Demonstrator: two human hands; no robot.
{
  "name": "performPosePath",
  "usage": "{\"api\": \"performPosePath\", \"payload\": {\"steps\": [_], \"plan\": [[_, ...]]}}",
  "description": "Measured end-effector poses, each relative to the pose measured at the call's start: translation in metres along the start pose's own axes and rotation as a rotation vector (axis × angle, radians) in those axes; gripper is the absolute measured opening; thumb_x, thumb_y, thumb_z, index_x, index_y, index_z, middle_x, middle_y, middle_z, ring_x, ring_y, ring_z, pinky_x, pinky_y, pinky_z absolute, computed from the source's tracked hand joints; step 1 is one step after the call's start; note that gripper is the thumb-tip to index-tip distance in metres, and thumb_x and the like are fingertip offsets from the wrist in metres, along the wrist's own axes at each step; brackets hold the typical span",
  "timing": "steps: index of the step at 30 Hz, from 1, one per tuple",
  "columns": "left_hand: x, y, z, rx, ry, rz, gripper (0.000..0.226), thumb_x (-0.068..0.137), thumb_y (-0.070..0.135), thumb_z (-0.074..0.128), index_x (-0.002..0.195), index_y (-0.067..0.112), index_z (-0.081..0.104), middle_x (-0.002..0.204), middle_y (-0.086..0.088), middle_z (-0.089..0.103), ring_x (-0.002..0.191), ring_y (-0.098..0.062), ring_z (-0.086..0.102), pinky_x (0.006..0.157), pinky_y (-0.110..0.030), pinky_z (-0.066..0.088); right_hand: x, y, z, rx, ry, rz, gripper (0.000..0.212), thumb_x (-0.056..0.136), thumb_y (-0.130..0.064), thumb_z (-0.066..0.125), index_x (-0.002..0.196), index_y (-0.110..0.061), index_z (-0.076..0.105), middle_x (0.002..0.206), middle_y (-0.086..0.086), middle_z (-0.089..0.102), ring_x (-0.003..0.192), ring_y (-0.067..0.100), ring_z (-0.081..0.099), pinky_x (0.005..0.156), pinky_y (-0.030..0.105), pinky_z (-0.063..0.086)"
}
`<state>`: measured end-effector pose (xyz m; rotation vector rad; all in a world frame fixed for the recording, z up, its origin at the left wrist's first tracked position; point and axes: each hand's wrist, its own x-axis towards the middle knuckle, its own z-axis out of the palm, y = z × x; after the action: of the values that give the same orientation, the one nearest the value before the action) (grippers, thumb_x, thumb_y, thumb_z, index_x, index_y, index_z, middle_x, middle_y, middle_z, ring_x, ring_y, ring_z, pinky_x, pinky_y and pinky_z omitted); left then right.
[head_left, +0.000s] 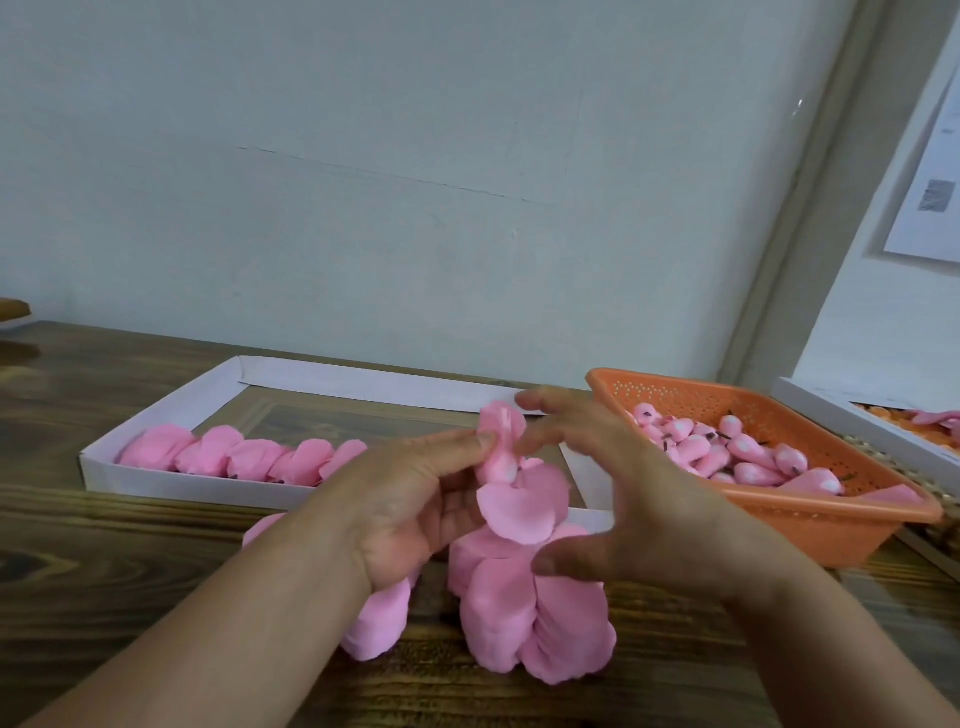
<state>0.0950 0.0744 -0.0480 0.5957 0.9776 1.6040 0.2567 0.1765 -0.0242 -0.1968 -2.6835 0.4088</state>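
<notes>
Dark wood table (130, 571) by pale wall (363, 182) — L hand (415, 499) pinches pink flower (501, 439); R hand (649, 499) has fingers spread. Basket (831, 519) beside — tray (156, 480) behind.

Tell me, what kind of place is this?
Probably a handcraft workspace for making fabric flowers: a wooden table, a white tray holding a row of pink petals, and an orange basket full of pink buds. The left hand pinches a flower.
</notes>
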Motion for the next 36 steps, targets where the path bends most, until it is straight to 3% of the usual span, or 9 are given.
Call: {"api": "performPosePath", "payload": {"steps": [3,6,8,11,17,22,25,31,36], "plan": [[-0.001,-0.001,0.001,-0.031,0.006,-0.030,0.035,0.065,0.014,0.070,0.098,0.001,0.072,0.084,-0.014,0.071,0.069,-0.018,0.068,0.052,-0.023,0.057,0.006,-0.002,0.012,-0.167,0.149,-0.112,0.040,0.067,-0.022,0.082,0.102,-0.020,0.064,0.140,0.000,0.042,0.133,0.009,0.036,0.103,0.000,0.005],[-0.001,-0.003,0.002,0.029,0.020,-0.030,0.025,0.065,0.015,0.070,0.087,0.003,0.073,0.078,-0.013,0.071,0.061,-0.017,0.066,0.052,-0.021,0.056,0.009,-0.006,0.015,-0.016,0.247,-0.076,0.019,0.074,-0.020,0.075,0.090,-0.028,0.071,0.134,-0.005,0.048,0.127,0.005,0.041,0.100,-0.002,0.009],[-0.001,-0.005,0.004,0.095,0.018,-0.032,0.026,0.071,0.015,0.070,0.094,0.003,0.073,0.082,-0.013,0.070,0.061,-0.017,0.065,0.055,-0.021,0.057,0.008,-0.006,0.014,0.121,0.271,-0.009,0.017,0.076,-0.021,0.072,0.081,-0.037,0.071,0.130,-0.014,0.050,0.125,0.002,0.043,0.097,-0.001,0.019],[-0.001,-0.007,0.006,0.185,-0.009,-0.023,0.021,0.072,0.013,0.071,0.092,0.008,0.077,0.083,-0.009,0.067,0.065,-0.014,0.061,0.058,-0.021,0.055,0.008,-0.003,0.015,0.183,0.302,0.053,0.017,0.079,-0.016,0.073,0.071,-0.031,0.069,0.124,-0.018,0.052,0.121,0.003,0.046,0.094,0.007,0.031],[-0.003,-0.007,0.006,0.288,-0.065,0.000,0.019,0.087,0.011,0.064,0.101,0.008,0.075,0.083,-0.009,0.069,0.063,-0.011,0.061,0.056,-0.019,0.053,0.008,0.000,0.016,0.241,0.276,0.132,0.018,0.077,-0.012,0.075,0.069,-0.025,0.065,0.116,-0.016,0.054,0.118,0.003,0.047,0.092,0.007,0.032],[-0.008,-0.003,0.007,0.330,-0.157,0.062,0.035,0.064,0.036,0.072,0.089,0.013,0.078,0.085,-0.008,0.068,0.073,-0.014,0.062,0.066,-0.022,0.056,0.009,0.003,0.014,0.267,0.276,0.156,0.009,0.077,-0.008,0.073,0.072,-0.012,0.066,0.114,-0.010,0.055,0.112,0.000,0.050,0.090,0.006,0.032],[-0.009,-0.005,0.006,0.356,-0.194,0.093,0.040,0.060,0.029,0.075,0.096,0.012,0.077,0.091,-0.009,0.069,0.084,-0.019,0.060,0.073,-0.022,0.056,0.009,0.003,0.013,0.270,0.281,0.161,0.013,0.077,-0.009,0.073,0.070,-0.014,0.064,0.112,-0.011,0.056,0.109,-0.002,0.051,0.092,0.010,0.034],[-0.007,-0.005,0.007,0.310,-0.176,0.082,0.022,0.071,0.020,0.065,0.087,0.017,0.079,0.075,-0.001,0.070,0.062,-0.006,0.060,0.058,-0.016,0.053,0.010,0.006,0.013,0.414,0.345,0.128,0.014,0.069,-0.023,0.075,0.065,-0.021,0.062,0.097,-0.007,0.065,0.094,0.004,0.060,0.100,0.034,0.036],[-0.010,-0.003,0.007,0.272,-0.236,0.015,0.019,0.073,0.016,0.063,0.083,0.011,0.078,0.072,-0.003,0.068,0.058,-0.007,0.060,0.054,-0.017,0.053,0.009,0.009,0.013,0.659,0.290,0.139,0.012,0.069,-0.022,0.073,0.064,-0.013,0.065,0.080,0.000,0.067,0.075,0.013,0.063,0.070,0.028,0.049]]}}
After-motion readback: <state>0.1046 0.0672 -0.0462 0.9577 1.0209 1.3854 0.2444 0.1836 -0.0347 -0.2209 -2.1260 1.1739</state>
